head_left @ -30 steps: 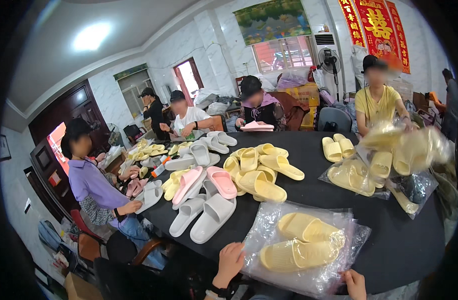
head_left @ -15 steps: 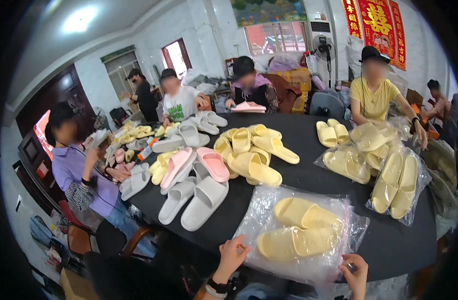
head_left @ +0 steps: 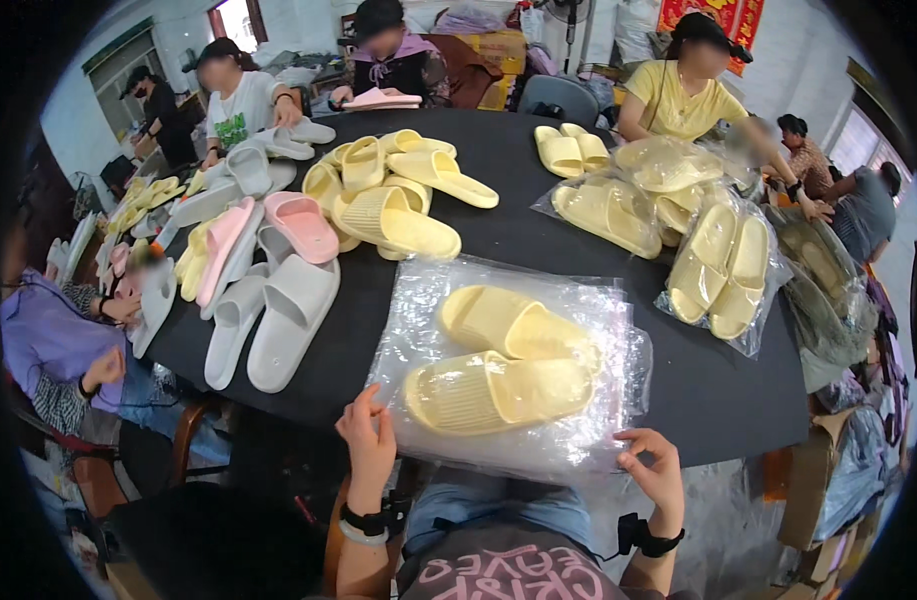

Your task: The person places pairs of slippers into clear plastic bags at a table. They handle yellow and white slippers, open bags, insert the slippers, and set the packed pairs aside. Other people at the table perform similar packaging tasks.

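Note:
A pair of pale yellow slippers [head_left: 498, 390] lies side by side in a clear plastic bag [head_left: 406, 300] at the near edge of the black table. My left hand [head_left: 368, 440] has bent fingers at the bag's lower left edge, gripping the film. At its lower right corner, my right hand [head_left: 658, 468] pinches the plastic between thumb and fingers. Farther right lie more bagged yellow slippers [head_left: 713, 260]. Loose yellow slippers [head_left: 403, 220] are heaped beyond the bag, with grey slippers [head_left: 293, 325] and a pink slipper [head_left: 301, 226] to their left.
The black table [head_left: 538, 235] curves around in front of me. Across it, a person in yellow [head_left: 686, 100] reaches toward the bagged pile, and another person holds a pink slipper [head_left: 381, 99]. A person in purple [head_left: 58, 320] sits at left. Cardboard boxes [head_left: 813, 480] stand at right.
My view has tilted down and turned right, so the table appears higher and farther left. Both hands stay at the bag's edges. The person in purple has lowered a raised hand.

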Demonstrator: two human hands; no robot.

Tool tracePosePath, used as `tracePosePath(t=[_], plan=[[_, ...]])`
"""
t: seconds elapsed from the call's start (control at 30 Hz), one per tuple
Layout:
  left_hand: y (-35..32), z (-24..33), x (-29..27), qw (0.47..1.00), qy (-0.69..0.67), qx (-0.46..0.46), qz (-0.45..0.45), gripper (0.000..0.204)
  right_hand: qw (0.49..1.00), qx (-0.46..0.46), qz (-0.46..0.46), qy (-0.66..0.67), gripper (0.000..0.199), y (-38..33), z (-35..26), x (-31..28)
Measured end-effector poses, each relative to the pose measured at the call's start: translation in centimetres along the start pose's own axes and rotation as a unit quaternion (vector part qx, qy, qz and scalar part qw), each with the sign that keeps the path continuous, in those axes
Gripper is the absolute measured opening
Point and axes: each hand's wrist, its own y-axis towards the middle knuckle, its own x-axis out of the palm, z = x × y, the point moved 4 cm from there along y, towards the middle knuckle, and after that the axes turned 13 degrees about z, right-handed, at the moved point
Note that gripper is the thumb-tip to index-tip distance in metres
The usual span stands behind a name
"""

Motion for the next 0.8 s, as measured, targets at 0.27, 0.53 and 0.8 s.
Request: tracePosePath(t=[0.27,0.53,0.8], plan=[[0.7,0.0,0.2,0.986,0.129,0.079,-0.076,0.043,0.987,0.087,0.098,0.097,0.031,3.2,3.8,0.4],[1.5,-1.1,0.4,0.997,0.022,0.010,-0.079,0.040,0.962,0.149,-0.039,0.225,0.038,11.5,3.4,3.8],[1.5,-1.1,-0.9,0.996,-0.081,-0.032,0.016,0.033,0.841,0.167,-0.110,0.504,0.047,15.6,-3.4,7.3]])
